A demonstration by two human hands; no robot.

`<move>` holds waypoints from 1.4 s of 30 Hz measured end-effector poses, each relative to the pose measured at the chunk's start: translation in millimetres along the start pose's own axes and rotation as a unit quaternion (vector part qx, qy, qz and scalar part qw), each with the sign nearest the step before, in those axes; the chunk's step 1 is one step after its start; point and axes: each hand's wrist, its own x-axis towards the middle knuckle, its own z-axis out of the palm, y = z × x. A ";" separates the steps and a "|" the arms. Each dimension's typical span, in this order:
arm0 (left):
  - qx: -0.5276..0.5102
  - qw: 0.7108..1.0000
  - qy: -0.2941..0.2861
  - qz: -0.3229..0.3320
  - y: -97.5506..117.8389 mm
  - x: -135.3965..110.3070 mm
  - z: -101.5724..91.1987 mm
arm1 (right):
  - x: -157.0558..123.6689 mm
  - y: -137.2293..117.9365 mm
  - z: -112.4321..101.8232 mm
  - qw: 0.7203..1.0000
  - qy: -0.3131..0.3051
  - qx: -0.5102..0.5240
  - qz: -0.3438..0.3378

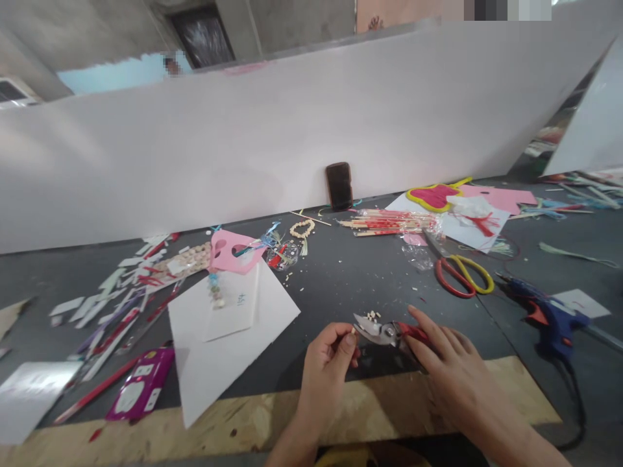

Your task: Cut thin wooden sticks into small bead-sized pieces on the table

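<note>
My right hand is closed around the red handles of a pair of metal cutters, whose blades point left over the dark table. My left hand pinches a tiny pale piece right at the tip of the blades. A few small pale cut bits lie just behind the blades.
Red and yellow scissors and a blue glue gun lie to the right. A bundle of sticks, a bead ring, a pink mask, white paper sheets and a magenta packet spread left. A white board backs the table.
</note>
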 end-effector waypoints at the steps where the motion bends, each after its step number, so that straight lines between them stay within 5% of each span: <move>1: 0.006 1.000 -0.002 0.000 0.7 0.5 0.3 | 0.0 -0.5 -0.3 1.000 -0.001 -0.002 -0.001; 18: 0.057 0.997 -0.045 -0.001 -1.3 0.6 2.4 | -0.5 -6.6 2.4 0.999 -0.014 -0.028 -0.009; 33: 0.072 0.996 -0.056 0.004 2.0 0.1 3.3 | -11.0 -4.1 4.7 0.990 -0.086 0.107 0.037; 42: 0.070 0.997 -0.030 -0.016 1.7 -1.4 7.1 | -9.9 -6.0 5.4 0.988 -0.075 0.123 0.050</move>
